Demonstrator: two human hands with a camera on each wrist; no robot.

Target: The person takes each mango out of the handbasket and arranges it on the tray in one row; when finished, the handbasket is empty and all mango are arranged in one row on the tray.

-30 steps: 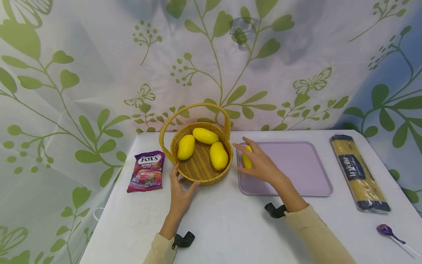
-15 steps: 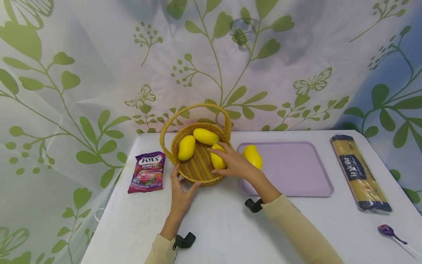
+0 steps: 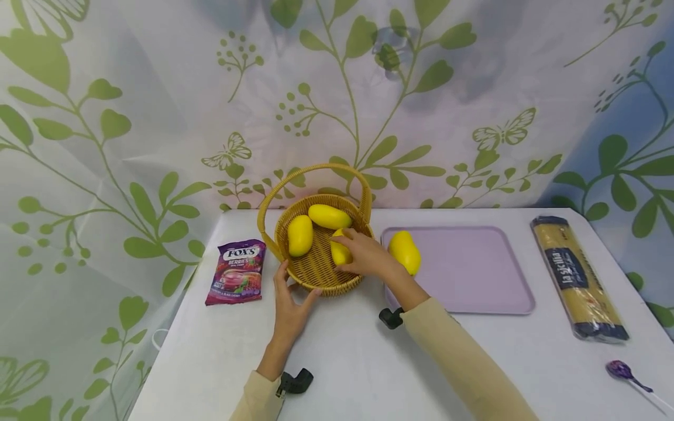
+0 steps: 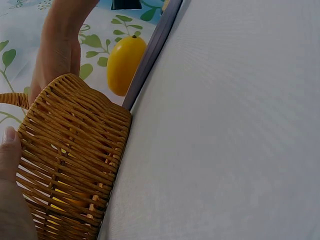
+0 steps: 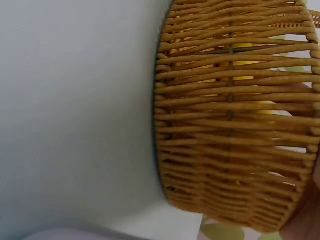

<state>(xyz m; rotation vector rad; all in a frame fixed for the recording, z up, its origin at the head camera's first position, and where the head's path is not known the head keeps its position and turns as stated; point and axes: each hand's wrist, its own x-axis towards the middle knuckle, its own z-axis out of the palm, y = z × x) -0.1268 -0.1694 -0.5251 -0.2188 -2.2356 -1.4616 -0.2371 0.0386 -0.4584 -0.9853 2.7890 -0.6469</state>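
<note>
My left hand [image 3: 288, 313] holds the near left side of a yellow wicker basket [image 3: 321, 286], its thumb [image 4: 9, 155] against the weave in the left wrist view. Inside lie yellow mangoes: one mango [image 3: 300, 235] at the left and another mango [image 3: 329, 216] at the back. Reaching over the right rim, my right hand [image 3: 367, 254] grips a third mango [image 3: 339, 248], which it partly covers. Another mango [image 3: 404, 252] rests on the left end of a lilac tray [image 3: 468, 269]. In the right wrist view the basket wall hides most of that hand.
Left of the basket lies a purple candy bag [image 3: 237, 272]. Beyond the tray is a pack of pasta [image 3: 578, 278], with a lollipop [image 3: 621, 369] near the table's right edge. The basket's tall handle [image 3: 316, 166] arches at the back, before a leaf-patterned curtain [image 3: 295, 70].
My right hand has let go of the mango on the tray and moved left into the basket. It has taken hold of the right-hand mango, which has shifted slightly left. My left hand stays put.
</note>
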